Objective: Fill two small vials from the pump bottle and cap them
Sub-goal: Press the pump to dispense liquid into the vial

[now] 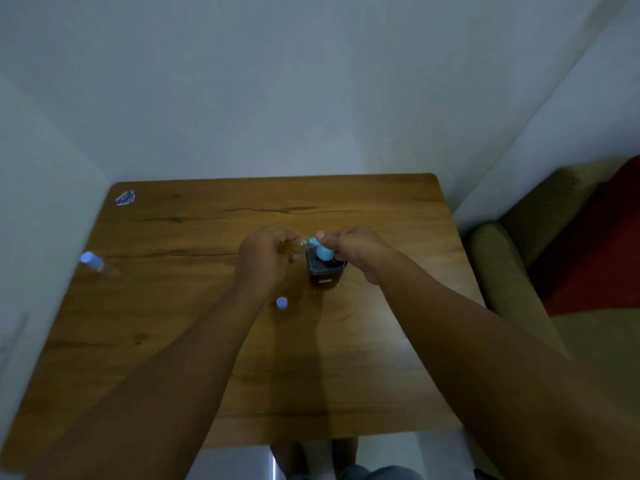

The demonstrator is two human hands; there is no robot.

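Both bare forearms enter from the bottom corners of the head view and meet at the centre of the wooden table (pixel 173 341). At frame centre, the left hand (pixel 265 259) curls its fingers round a small clear vial (pixel 298 244), holding its mouth by the spout of the dark square pump bottle with a light-blue pump head (pixel 325 268). The right hand (pixel 349 249) curls over that pump head, thumb on top. A loose light-blue cap (pixel 282 302) lies just below the left wrist. At the left edge of the frame a second clear vial with a light-blue cap (pixel 95 263) lies on its side, well apart.

The first fill seems in hand. Next: press the pump with the vial mouth under the spout, then fetch the loose cap.
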